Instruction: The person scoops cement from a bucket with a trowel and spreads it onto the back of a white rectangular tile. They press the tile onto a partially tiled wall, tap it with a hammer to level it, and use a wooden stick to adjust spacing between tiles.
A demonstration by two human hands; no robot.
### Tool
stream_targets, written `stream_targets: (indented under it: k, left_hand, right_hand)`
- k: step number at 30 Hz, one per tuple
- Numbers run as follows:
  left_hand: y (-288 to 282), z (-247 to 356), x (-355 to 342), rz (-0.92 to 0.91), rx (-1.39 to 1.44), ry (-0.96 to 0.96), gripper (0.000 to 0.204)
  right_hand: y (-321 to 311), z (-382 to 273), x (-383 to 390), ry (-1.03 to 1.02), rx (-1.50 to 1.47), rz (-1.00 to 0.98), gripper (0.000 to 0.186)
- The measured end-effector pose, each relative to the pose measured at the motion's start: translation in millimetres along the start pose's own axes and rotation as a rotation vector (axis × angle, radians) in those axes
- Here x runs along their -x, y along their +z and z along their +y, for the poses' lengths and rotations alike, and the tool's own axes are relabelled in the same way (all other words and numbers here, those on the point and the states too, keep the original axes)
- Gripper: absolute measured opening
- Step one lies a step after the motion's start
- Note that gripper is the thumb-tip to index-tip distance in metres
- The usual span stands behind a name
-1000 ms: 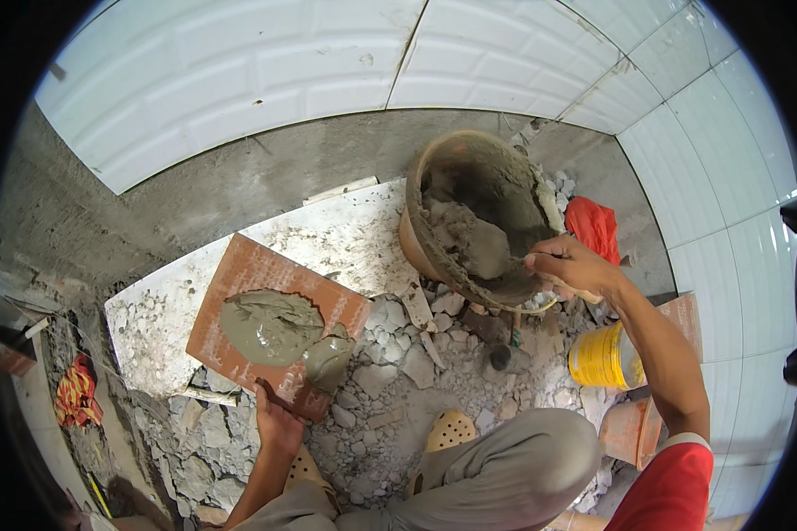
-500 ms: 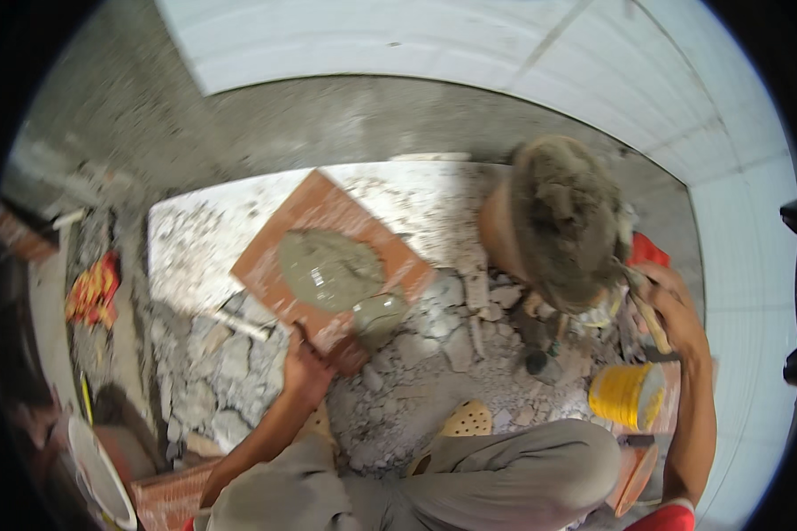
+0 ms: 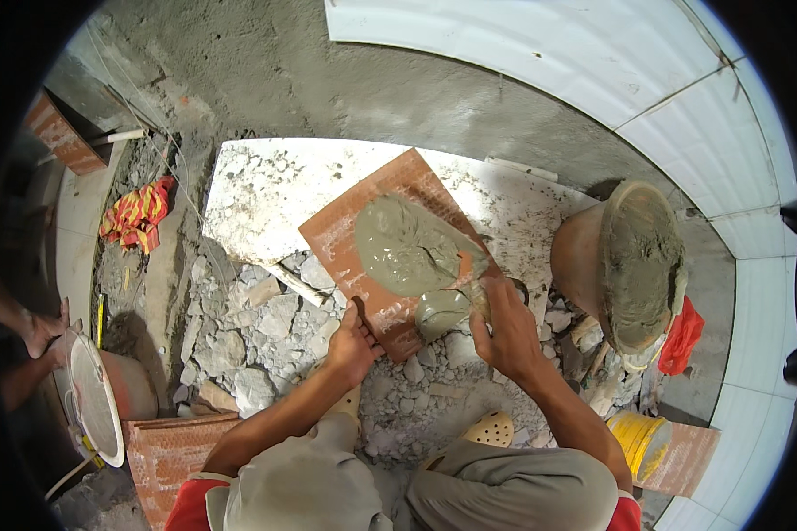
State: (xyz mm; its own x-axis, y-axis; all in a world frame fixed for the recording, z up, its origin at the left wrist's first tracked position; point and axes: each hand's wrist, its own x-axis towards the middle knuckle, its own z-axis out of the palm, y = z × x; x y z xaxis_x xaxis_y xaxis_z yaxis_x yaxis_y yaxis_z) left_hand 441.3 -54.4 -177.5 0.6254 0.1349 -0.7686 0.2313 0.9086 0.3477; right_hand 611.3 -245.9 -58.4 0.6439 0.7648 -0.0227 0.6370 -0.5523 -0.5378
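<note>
Terracotta tile (image 3: 335,234) is gripped by left fingers (image 3: 369,342), a wooden handle (image 3: 479,303) by right fingers (image 3: 502,303).

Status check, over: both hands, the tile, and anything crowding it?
Left hand on orange-brown tile's near edge. Right hand gripping wooden-handled tool. Grey mortar spread on tile. Broken rubble crowding the near side.

- Grey, dusty floor (image 3: 443,403) is carrying jagged, stony grey rubble (image 3: 226,350).
- A flat, white, spattered board (image 3: 270,190) is lying there.
- A crumpled red-and-yellow cloth (image 3: 139,215) is lying at left.
- 2 cream, perforated clogs (image 3: 490,430) are standing on it.
</note>
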Motion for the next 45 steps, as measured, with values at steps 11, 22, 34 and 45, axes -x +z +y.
stream_targets:
  k: [11, 22, 34, 45]
  left_hand:
    - [-3, 1, -4, -0.023, 0.034, -0.047, 0.057]
    - [-4, 1, -2, -0.056, 0.046, -0.038, 0.053]
    - [-17, -5, -15, -0.052, 0.09, -0.067, 0.049]
    - [-15, 1, -10, -0.081, 0.096, -0.086, 0.049]
  right_hand:
    - [-45, 10, -7, 0.308, -0.193, -0.202, 0.032]
    - [-16, 26, -70, 0.134, 0.216, -0.389, 0.033]
    - [-97, -32, -85, 0.616, -0.363, -0.667, 0.043]
    - [-9, -46, -93, 0.444, -0.276, -0.764, 0.04]
